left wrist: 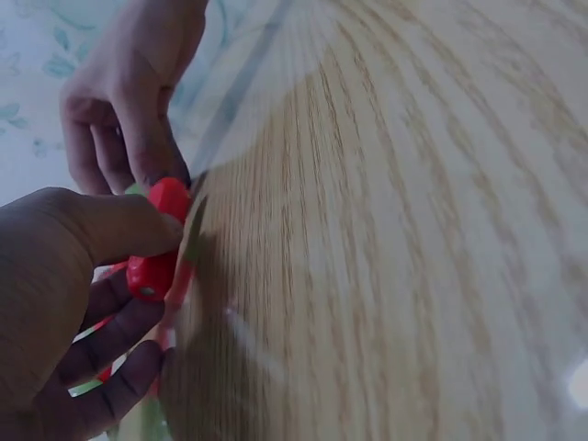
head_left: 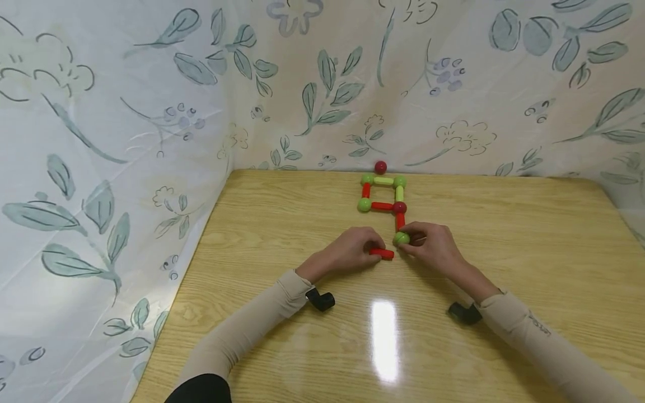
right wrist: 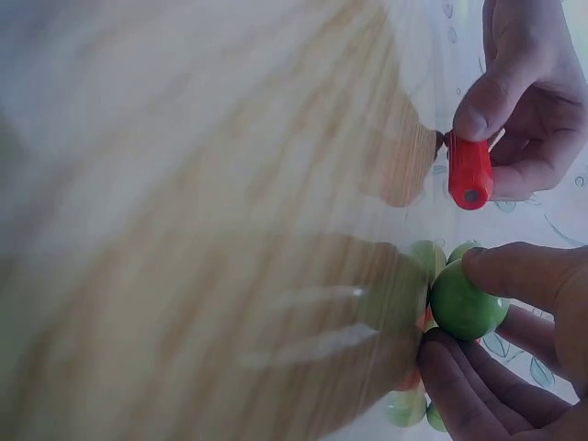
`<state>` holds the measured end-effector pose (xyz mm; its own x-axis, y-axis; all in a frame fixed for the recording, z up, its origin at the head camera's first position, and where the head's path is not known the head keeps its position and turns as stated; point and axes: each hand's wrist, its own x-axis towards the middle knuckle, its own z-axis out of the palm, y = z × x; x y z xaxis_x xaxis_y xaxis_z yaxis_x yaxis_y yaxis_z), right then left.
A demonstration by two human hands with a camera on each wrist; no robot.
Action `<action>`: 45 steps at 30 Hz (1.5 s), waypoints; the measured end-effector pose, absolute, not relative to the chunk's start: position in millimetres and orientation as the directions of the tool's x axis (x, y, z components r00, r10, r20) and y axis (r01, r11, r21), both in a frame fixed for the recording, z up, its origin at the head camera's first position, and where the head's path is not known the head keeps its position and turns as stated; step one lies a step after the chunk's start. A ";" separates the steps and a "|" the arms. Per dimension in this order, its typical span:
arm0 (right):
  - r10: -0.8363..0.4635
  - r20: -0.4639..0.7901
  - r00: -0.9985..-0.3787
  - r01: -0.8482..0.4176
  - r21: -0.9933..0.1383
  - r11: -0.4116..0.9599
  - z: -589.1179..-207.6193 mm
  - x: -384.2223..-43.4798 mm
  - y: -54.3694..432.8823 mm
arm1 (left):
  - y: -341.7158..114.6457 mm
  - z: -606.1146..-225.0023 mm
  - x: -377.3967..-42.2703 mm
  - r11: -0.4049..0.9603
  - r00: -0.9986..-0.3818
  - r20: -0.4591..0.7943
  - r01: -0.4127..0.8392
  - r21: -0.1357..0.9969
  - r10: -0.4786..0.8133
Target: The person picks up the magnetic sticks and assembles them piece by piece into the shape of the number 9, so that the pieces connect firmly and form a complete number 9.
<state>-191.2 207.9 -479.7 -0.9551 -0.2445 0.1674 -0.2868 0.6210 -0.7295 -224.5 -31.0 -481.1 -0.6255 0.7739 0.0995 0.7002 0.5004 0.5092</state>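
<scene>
My left hand point(head_left: 356, 250) pinches a red rod point(head_left: 382, 254) between thumb and fingers, low over the table. A grey dot shows at the rod's end in the right wrist view. Close by on the right, my right hand point(head_left: 434, 244) holds a green ball point(right wrist: 467, 301) between thumb and fingers. That ball sits at the near end of a red rod point(head_left: 400, 221), which runs back to a dark red ball point(head_left: 400, 207). A small gap separates the held red rod from the green ball. Beyond lies a square of rods and balls, with a green ball point(head_left: 364, 205) at its near left corner.
The square's far side is a yellow-green rod point(head_left: 383, 181) between two green balls. Behind it, a loose red ball point(head_left: 380, 167) lies by the table's back edge, near the floral cloth point(head_left: 302, 84). The wooden table point(head_left: 282, 212) has a bright reflection in front of the hands.
</scene>
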 end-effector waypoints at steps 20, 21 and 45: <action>-0.240 0.180 -0.954 -0.293 -0.727 0.621 -484.6 -189.3 209.3 | -25.0 -486.3 -236.3 0.569 -0.739 0.131 0.607 0.555 0.661; -0.239 0.183 -0.953 -0.295 -0.725 0.622 -484.7 -189.1 209.6 | -24.3 -486.7 -236.6 0.571 -0.740 0.129 0.606 0.553 0.660; -0.248 0.202 -0.948 -0.315 -0.717 0.622 -483.9 -186.5 212.5 | -18.2 -483.5 -235.4 0.572 -0.748 0.120 0.590 0.570 0.653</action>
<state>-186.5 212.5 -483.9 -0.9475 -0.2482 0.2016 -0.3154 0.6222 -0.7165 -235.4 -18.2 -483.5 -0.7479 0.6529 0.1198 0.5902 0.5715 0.5701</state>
